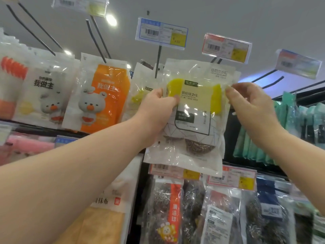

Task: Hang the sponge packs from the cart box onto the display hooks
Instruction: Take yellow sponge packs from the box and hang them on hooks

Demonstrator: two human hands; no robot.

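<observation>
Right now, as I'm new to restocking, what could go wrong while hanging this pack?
1. The clear plastic pack with the yellow sponge sits right of the black hook under the blue-framed price tag, where a similar pack hangs; it may land on the neighbouring hook instead.
2. The right hand only pinches the pack's edge; if the grip of the left hand slackens, the pack could slip.
</observation>
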